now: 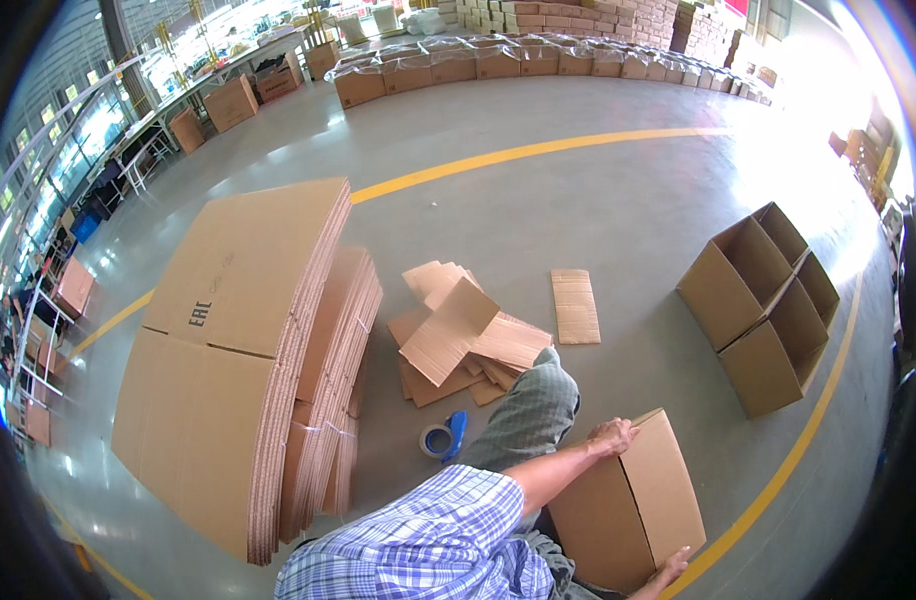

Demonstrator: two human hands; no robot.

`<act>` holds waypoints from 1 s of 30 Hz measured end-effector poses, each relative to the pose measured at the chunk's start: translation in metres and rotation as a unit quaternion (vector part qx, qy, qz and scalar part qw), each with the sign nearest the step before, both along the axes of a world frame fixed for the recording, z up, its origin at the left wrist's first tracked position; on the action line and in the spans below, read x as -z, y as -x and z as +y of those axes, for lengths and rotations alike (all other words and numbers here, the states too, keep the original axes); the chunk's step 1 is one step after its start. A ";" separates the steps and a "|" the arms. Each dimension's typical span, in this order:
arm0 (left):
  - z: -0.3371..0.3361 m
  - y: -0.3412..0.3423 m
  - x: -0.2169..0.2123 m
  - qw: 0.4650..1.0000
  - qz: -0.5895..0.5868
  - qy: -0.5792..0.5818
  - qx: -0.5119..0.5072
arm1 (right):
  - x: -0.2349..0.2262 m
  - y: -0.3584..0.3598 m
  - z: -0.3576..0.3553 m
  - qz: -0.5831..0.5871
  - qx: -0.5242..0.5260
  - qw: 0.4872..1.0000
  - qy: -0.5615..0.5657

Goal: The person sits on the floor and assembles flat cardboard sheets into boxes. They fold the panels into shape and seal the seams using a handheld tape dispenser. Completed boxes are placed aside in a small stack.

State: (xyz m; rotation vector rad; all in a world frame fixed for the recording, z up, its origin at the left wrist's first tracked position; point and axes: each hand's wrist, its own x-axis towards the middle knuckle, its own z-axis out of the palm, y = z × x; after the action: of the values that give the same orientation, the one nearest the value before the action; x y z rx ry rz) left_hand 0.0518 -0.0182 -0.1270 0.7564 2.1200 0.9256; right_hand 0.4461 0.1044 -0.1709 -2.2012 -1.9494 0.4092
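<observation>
A brown cardboard box (pixel 603 520) rests on the floor against my legs, a dark seam running between its panels. My left hand (pixel 614 437) is closed over its far upper corner, fingers curled at the edge. At the near right corner, my right hand (pixel 675 567) grips the box's edge; part of that hand lies low in the picture and its forearm is mostly cut off. A blue tape dispenser (pixel 456 436) with a roll of tape (pixel 437 441) lies on the floor left of my leg.
Tall stacks of flattened cartons (pixel 218 300) stand at the left. Loose cardboard sheets (pixel 458 335) lie in a heap ahead, with a single piece (pixel 576 307) beside them. Open-topped boxes (pixel 748 370) sit at the right near a yellow floor line (pixel 538 150). Wrapped cartons (pixel 498 65) line the back.
</observation>
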 end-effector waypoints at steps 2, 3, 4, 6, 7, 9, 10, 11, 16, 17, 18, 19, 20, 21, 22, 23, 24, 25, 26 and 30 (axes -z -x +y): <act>0.002 0.006 0.002 0.999 -0.051 0.002 -0.001 | 0.000 -0.001 0.000 0.030 -0.004 0.998 0.055; 0.002 0.008 0.004 0.999 -0.050 0.005 -0.003 | -0.001 0.001 0.001 0.040 -0.006 0.997 0.068; 0.002 0.011 0.005 0.999 -0.053 0.012 -0.003 | -0.002 0.003 0.001 0.048 -0.009 0.996 0.075; -0.001 0.013 0.007 0.998 -0.060 0.022 -0.007 | -0.004 0.007 0.001 0.068 -0.015 0.995 0.077; -0.003 0.014 0.008 0.998 -0.063 0.026 -0.009 | -0.004 0.008 0.001 0.076 -0.018 0.994 0.078; -0.007 0.013 0.010 0.998 -0.056 0.028 -0.019 | -0.001 0.007 0.000 0.093 -0.022 0.992 0.076; -0.009 0.013 0.010 0.998 -0.047 0.025 -0.028 | 0.002 0.006 -0.001 0.104 -0.025 0.992 0.073; -0.011 0.012 0.010 0.998 -0.039 0.031 -0.045 | 0.006 0.005 -0.001 0.115 -0.028 0.991 0.069; -0.014 0.012 0.005 0.994 0.049 0.067 -0.076 | 0.027 0.008 -0.004 0.126 0.003 0.992 0.018; -0.015 0.012 0.004 0.992 0.054 0.085 -0.073 | 0.029 0.010 -0.005 0.118 0.019 0.993 0.001; -0.015 0.011 0.003 0.989 0.082 0.089 -0.089 | 0.029 0.013 -0.006 0.178 0.041 0.983 0.018; -0.015 0.010 0.003 0.985 0.101 0.097 -0.096 | 0.027 0.016 -0.008 0.246 0.045 0.967 0.044; -0.015 0.007 0.002 0.983 0.113 0.106 -0.093 | 0.025 0.020 -0.011 0.406 0.075 0.906 0.088; -0.016 0.006 0.003 0.982 0.133 0.113 -0.077 | 0.020 0.023 -0.015 0.558 0.106 0.814 0.122; -0.016 0.005 0.004 0.980 0.151 0.118 -0.052 | 0.013 0.025 -0.018 0.558 0.116 0.807 0.155; -0.014 0.003 0.005 0.963 0.220 0.103 -0.117 | 0.009 0.031 -0.021 0.512 0.160 0.835 0.119; -0.014 0.003 0.007 0.963 0.219 0.103 -0.116 | 0.002 0.032 -0.023 0.421 0.181 0.882 0.112; -0.014 0.002 0.008 0.958 0.242 0.110 -0.111 | -0.001 0.038 -0.026 0.435 0.204 0.872 0.092; -0.015 0.003 0.009 0.954 0.255 0.110 -0.110 | -0.006 0.040 -0.029 0.350 0.229 0.904 0.088; -0.014 0.003 0.010 0.946 0.279 0.120 -0.111 | -0.019 0.053 -0.027 0.166 0.256 0.949 0.078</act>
State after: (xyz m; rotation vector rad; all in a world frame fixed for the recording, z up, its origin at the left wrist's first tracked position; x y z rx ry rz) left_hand 0.0491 -0.0320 -0.1366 0.7209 2.8010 0.5843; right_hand 0.3932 0.0777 -0.1522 -2.4240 -1.1570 0.8020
